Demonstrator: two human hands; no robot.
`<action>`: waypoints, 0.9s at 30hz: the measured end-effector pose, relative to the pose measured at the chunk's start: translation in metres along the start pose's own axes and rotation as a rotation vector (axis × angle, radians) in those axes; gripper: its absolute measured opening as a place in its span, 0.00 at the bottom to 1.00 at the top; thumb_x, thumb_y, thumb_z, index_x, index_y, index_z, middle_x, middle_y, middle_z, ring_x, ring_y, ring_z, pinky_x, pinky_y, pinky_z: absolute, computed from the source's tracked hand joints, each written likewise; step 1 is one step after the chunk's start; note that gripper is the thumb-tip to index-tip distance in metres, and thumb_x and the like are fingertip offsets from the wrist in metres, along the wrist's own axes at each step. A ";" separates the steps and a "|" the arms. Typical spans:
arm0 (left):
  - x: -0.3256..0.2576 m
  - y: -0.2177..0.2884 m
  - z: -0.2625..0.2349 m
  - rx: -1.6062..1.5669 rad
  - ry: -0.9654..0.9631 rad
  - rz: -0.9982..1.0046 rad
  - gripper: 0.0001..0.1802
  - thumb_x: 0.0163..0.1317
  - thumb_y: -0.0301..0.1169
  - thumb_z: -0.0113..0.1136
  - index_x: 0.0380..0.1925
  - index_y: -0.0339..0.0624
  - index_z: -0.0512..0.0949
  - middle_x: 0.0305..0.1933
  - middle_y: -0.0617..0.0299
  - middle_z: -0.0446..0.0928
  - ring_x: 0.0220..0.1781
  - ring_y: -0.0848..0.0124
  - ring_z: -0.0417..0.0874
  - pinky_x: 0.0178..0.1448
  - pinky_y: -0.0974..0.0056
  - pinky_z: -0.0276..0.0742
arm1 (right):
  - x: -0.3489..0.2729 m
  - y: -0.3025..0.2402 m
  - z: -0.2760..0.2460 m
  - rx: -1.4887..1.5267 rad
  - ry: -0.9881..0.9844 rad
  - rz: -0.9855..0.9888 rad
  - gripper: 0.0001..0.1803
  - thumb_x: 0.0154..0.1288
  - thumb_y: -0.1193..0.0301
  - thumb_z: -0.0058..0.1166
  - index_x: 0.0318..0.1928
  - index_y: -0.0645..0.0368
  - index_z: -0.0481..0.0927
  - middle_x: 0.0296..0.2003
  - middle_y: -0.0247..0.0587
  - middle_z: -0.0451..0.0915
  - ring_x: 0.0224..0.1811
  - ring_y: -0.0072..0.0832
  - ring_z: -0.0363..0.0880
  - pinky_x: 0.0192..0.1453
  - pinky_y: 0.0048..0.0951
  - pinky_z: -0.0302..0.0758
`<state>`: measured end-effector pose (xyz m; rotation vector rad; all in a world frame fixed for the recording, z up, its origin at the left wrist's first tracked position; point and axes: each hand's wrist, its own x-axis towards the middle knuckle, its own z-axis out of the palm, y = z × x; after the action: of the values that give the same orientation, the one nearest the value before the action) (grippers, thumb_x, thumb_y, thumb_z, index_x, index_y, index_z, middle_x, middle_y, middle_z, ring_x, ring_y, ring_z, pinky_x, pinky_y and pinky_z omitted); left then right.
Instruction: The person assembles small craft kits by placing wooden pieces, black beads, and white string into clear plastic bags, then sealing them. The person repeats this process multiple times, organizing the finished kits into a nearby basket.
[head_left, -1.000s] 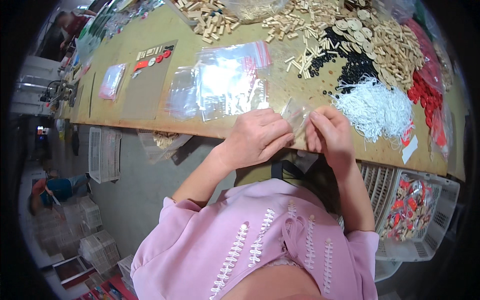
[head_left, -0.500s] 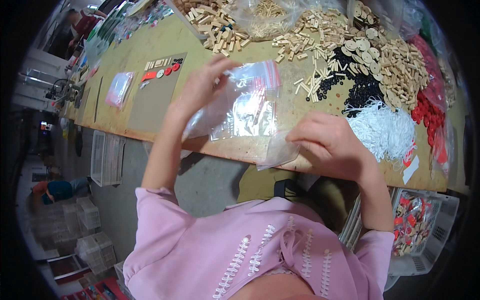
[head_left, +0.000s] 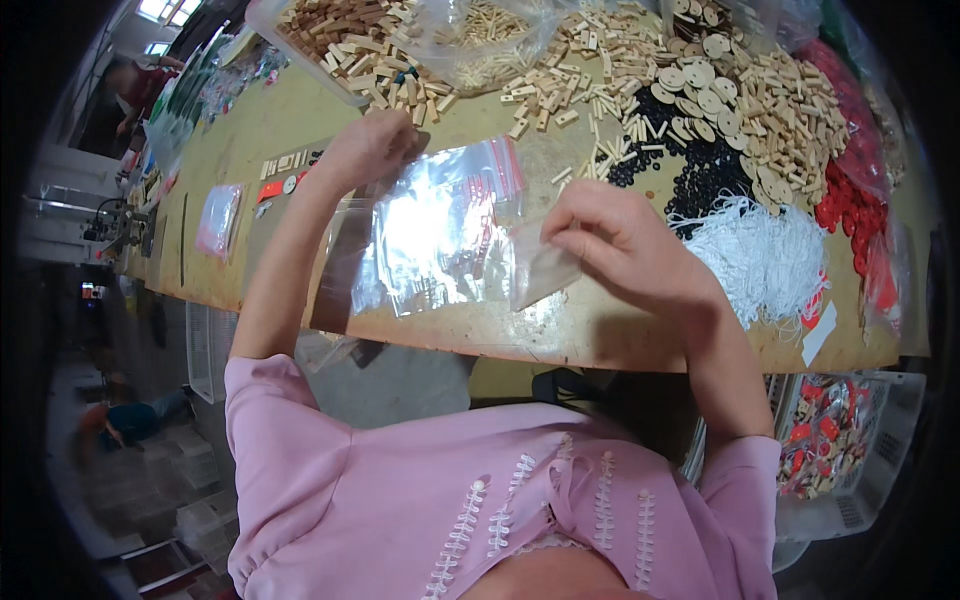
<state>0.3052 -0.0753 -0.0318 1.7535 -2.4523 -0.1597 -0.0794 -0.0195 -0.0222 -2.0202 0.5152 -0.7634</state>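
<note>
My right hand (head_left: pixel 625 240) pinches a clear plastic bag (head_left: pixel 543 265) by its edge, just above the table's near side. A stack of clear zip bags (head_left: pixel 440 230) with red-striped tops lies flat between my hands, shining with glare. My left hand (head_left: pixel 372 148) is at the near edge of the wooden blocks (head_left: pixel 410 92), beyond the stack. Its fingers are curled together, and whatever they hold, if anything, is hidden. Left of that forearm, small wooden parts (head_left: pixel 285 163) and a red piece (head_left: pixel 271 190) are laid out on a board, partly covered by the arm.
Heaps of wooden discs (head_left: pixel 708 100), black beads (head_left: pixel 705 180), white string (head_left: pixel 765 258) and red pieces (head_left: pixel 850 215) cover the right side. Another bag stack (head_left: pixel 219 220) lies left. A crate of filled bags (head_left: pixel 825 435) stands below the right edge. Other people are in the background.
My left hand has moved from over the bag stack toward the wooden blocks, its fingers drawing together. My right hand has lifted the bag slightly away from the table's edge. The view has shifted.
</note>
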 end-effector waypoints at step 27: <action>0.021 0.140 -0.015 -1.195 -0.252 0.543 0.24 0.58 0.30 0.76 0.56 0.41 0.84 0.60 0.57 0.78 0.64 0.66 0.76 0.69 0.57 0.72 | -0.004 -0.001 -0.018 0.032 0.066 -0.152 0.04 0.66 0.78 0.58 0.40 0.61 0.83 0.47 0.43 0.83 0.50 0.35 0.83 0.53 0.31 0.79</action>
<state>0.1702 -0.0498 0.0061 0.5631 -2.0307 -1.4497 -0.0943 -0.0271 -0.0152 -2.0261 0.3875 -0.9272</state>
